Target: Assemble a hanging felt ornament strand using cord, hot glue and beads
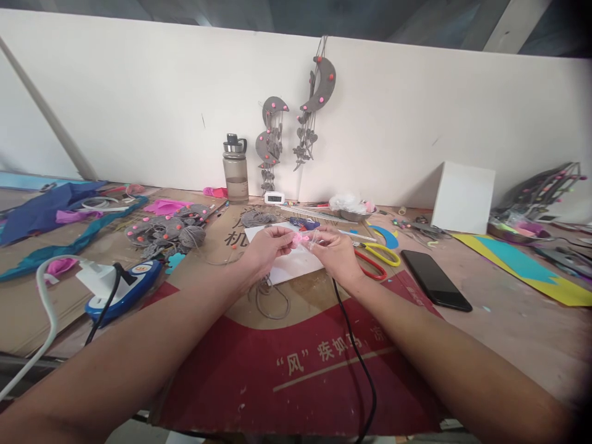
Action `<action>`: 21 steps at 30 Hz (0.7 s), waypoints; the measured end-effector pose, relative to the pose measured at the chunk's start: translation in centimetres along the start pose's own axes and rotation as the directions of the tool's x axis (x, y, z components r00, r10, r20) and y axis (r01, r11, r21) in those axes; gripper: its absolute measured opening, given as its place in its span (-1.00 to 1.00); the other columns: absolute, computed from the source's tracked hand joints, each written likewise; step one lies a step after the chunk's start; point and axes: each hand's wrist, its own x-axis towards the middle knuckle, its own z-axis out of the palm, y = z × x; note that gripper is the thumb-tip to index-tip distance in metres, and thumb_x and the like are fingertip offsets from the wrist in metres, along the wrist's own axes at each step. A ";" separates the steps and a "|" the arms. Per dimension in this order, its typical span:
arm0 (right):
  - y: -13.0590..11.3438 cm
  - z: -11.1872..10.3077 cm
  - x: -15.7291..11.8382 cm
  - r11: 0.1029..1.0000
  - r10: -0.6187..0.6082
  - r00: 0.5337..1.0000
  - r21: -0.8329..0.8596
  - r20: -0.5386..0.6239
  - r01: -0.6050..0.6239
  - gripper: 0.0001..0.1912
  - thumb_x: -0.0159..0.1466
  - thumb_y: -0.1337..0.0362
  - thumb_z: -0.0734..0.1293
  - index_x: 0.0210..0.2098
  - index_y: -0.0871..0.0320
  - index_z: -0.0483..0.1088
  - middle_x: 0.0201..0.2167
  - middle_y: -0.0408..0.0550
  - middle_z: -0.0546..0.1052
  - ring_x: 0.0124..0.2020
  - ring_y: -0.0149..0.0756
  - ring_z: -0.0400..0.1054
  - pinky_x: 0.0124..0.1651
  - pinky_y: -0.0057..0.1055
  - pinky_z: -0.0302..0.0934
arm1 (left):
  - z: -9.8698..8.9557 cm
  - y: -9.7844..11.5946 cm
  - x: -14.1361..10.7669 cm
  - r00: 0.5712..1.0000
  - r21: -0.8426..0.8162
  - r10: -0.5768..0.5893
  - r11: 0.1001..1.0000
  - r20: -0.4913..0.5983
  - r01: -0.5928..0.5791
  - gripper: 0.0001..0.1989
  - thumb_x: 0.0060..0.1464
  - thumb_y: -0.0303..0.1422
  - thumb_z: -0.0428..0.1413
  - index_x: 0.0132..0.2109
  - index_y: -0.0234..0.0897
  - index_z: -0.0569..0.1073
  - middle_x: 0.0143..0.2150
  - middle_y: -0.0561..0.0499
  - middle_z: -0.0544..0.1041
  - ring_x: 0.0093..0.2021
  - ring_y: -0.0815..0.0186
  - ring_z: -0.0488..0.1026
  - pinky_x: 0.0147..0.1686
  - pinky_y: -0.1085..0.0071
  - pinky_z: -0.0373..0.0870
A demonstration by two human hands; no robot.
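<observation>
My left hand and my right hand meet over a white sheet. Between their pinched fingertips is a small soft-looking pink piece; its exact kind is too small to make out. Something thin and clear shows at the right fingertips. Grey yarn lies in a loose loop below my left hand. Just right of my right hand rest scissors with yellow and red handles. A blue glue gun lies behind the hands, partly hidden.
A black cable crosses the red-printed cardboard. To the right lies a phone; to the left are a blue power strip and grey yarn pieces. A bottle stands by the wall beneath hanging grey moon ornaments.
</observation>
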 end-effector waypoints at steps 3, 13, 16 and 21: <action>0.4 0.2 0.0 0.998 0.031 1.000 0.062 -0.001 -0.031 -0.76 0.06 0.10 0.43 -0.37 0.11 0.59 -0.26 -0.05 0.49 -0.25 -0.24 0.38 -0.19 -0.34 0.26 | -0.3 0.1 0.2 0.999 -0.054 -0.029 0.998 -0.042 0.027 -0.73 -0.19 -0.28 0.33 -0.40 -0.36 0.47 -0.47 0.01 0.46 -0.43 0.44 0.38 -0.34 0.45 0.27; 0.5 -0.3 0.4 0.999 0.042 0.998 0.018 0.047 -0.043 -0.74 0.08 0.06 0.40 -0.38 0.11 0.59 -0.37 -0.07 0.50 -0.30 -0.28 0.32 -0.16 -0.33 0.22 | 0.0 -0.1 0.0 0.999 0.007 0.001 1.000 0.041 -0.002 -0.70 -0.19 -0.24 0.34 -0.40 -0.35 0.44 -0.44 0.01 0.46 -0.41 0.45 0.38 -0.33 0.45 0.30; 0.7 -0.3 0.5 0.994 0.061 0.996 0.091 0.059 -0.066 -0.77 0.06 0.10 0.41 -0.39 0.11 0.59 -0.36 -0.07 0.51 -0.26 -0.25 0.34 -0.13 -0.32 0.22 | -0.1 0.0 0.1 1.000 -0.007 0.016 1.000 -0.025 -0.016 -0.70 -0.21 -0.25 0.34 -0.42 -0.36 0.45 -0.46 0.02 0.45 -0.43 0.45 0.38 -0.33 0.44 0.31; 1.0 -0.4 0.7 0.983 0.059 0.997 0.170 0.046 -0.066 -0.74 0.02 0.06 0.44 -0.44 0.11 0.58 -0.27 -0.05 0.52 -0.17 -0.23 0.35 -0.10 -0.34 0.23 | -0.5 0.2 0.5 0.993 -0.066 0.042 0.997 -0.111 -0.050 -0.71 -0.26 -0.29 0.36 -0.43 -0.36 0.45 -0.47 0.04 0.44 -0.46 0.46 0.37 -0.33 0.42 0.32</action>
